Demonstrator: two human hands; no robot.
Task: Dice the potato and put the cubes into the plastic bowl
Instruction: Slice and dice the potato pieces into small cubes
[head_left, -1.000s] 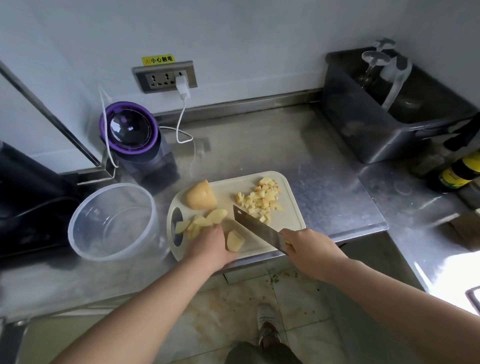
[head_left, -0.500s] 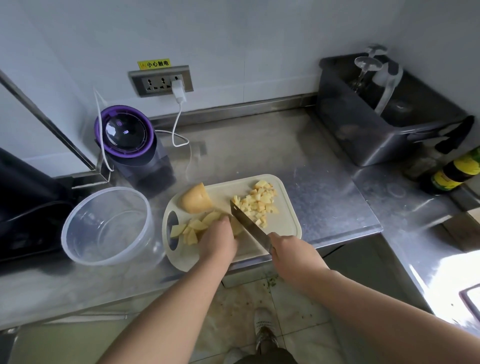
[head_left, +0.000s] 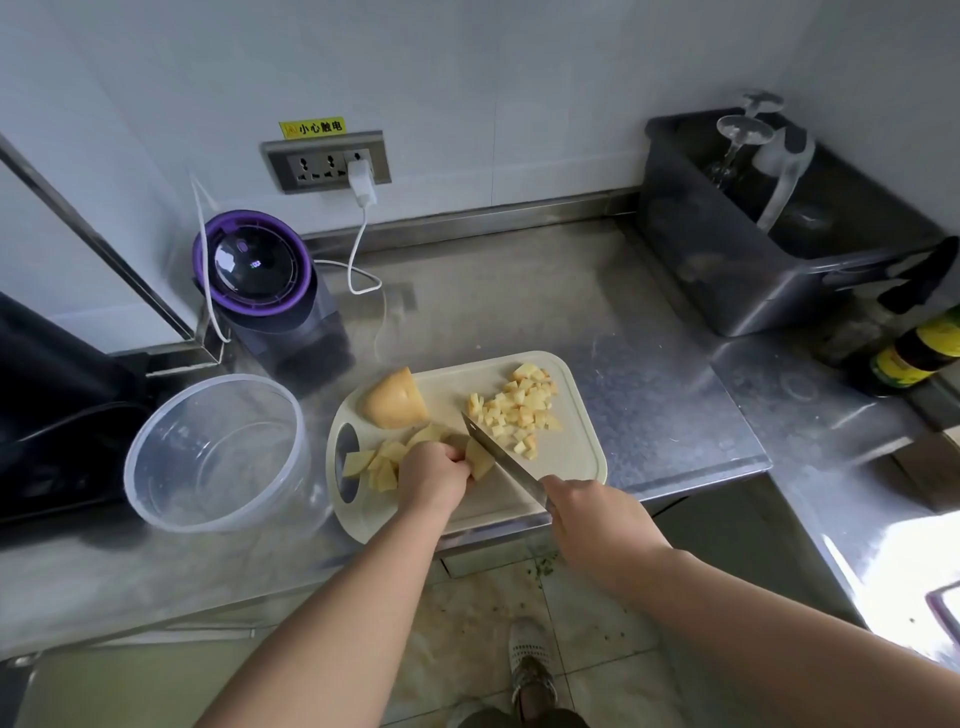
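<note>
Two bare arms reach over a steel counter (head_left: 519, 312). The left grip (head_left: 434, 475) curls over a potato piece (head_left: 479, 458), pinning it to a pale cutting board (head_left: 574, 457). The right grip (head_left: 592, 519) is wrapped round the handle of a knife (head_left: 501, 457), its blade slanting against that piece. Just beyond the blade lies a heap of cubes (head_left: 519, 410). Loose slices (head_left: 379, 465) sit left of the left grip; past it, a potato half (head_left: 396, 399). Further left, off the board, stands a clear plastic bowl (head_left: 156, 493).
</note>
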